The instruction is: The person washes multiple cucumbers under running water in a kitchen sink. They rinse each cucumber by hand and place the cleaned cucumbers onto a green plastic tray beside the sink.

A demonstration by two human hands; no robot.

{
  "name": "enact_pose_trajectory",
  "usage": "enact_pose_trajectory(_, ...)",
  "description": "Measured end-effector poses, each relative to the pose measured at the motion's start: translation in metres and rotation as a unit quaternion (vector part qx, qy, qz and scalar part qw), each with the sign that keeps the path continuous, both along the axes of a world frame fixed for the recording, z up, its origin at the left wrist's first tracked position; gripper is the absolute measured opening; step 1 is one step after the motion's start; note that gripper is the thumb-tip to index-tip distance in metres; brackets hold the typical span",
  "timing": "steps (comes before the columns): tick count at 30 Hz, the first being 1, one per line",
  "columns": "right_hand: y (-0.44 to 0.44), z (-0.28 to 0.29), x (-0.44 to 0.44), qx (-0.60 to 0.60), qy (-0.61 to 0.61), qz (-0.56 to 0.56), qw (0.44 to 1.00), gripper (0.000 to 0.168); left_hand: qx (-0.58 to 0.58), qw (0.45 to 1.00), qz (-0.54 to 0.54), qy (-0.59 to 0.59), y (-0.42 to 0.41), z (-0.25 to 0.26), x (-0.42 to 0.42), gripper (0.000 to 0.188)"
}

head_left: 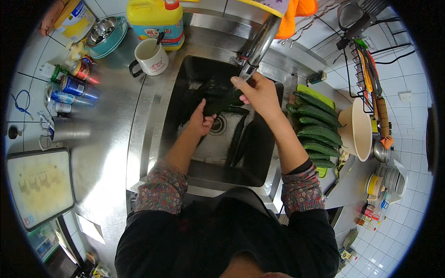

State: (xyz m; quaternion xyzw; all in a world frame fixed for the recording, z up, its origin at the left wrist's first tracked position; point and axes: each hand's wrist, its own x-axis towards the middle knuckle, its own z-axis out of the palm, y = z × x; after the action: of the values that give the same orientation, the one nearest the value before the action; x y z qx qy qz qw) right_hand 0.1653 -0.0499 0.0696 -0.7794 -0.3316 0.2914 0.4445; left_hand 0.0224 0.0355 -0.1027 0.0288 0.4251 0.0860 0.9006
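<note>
A dark green cucumber, blurred and dim, spans the gap between my hands inside the dark sink. My left hand grips its near left part from below, thumb upward. Just under the faucet, my right hand holds the other end, and water runs down by its thumb. More cucumbers lie on the sink floor around the drain; shadow hides how many.
Right of the sink, several cucumbers lie on a green cutting board beside a cream basin. A white mug and yellow detergent jug stand at the back left. Cans line the left wall; a utensil rack hangs right.
</note>
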Motion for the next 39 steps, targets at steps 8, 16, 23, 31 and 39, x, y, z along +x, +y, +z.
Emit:
enact_pose_trajectory(8,-0.040,-0.042,-0.007,-0.010,-0.051,0.045,0.998,0.037,-0.025,0.953,0.170,-0.251,-0.012,0.000,0.047,0.018)
enact_pose_trajectory(16,-0.055,-0.034,-0.015,-0.288,-0.450,0.207,0.819,0.038,0.120,0.962,0.200,-0.141,-0.059,0.025,0.070,0.018)
enact_pose_trajectory(23,-0.063,-0.072,-0.021,-0.128,-0.261,0.146,0.946,0.046,0.100,0.970,0.218,-0.049,-0.044,0.007,0.093,0.015)
enact_pose_trajectory(31,-0.072,-0.052,-0.025,-0.102,0.529,-0.046,0.841,0.031,0.029,0.954,0.258,-0.150,-0.008,0.037,0.070,0.023)
enact_pose_trajectory(39,-0.064,-0.050,-0.031,-0.079,0.606,-0.069,0.788,0.036,0.064,0.987,0.129,-0.067,0.000,0.037,0.070,0.031)
